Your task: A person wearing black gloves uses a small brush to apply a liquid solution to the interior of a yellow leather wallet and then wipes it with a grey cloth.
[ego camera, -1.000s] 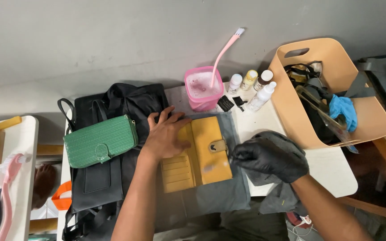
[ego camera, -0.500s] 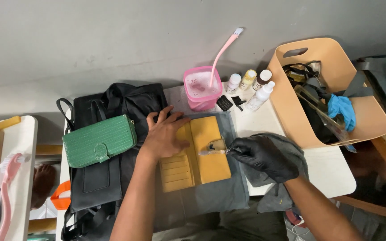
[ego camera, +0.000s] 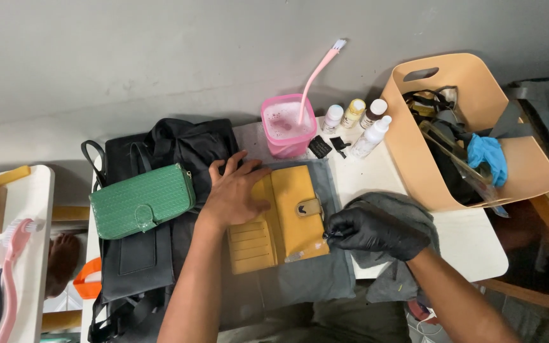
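Head view: open yellow wallet [ego camera: 281, 219] lying lengthwise away from the body.
Left hand [ego camera: 236, 194]: pressing flat, fingers spread.
Right hand [ego camera: 376, 230]: gloved, pinching at the wallet's right edge.

Pink tub [ego camera: 287, 127] and small bottles [ego camera: 357, 124] seemingly close behind wallet [ego camera: 284, 216].

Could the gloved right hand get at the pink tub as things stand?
Probably yes. The right hand rests at the yellow wallet's edge, and the pink tub stands beyond it on the same table, open-topped. Only low grey cloth lies between; the bottles stand off to the side.
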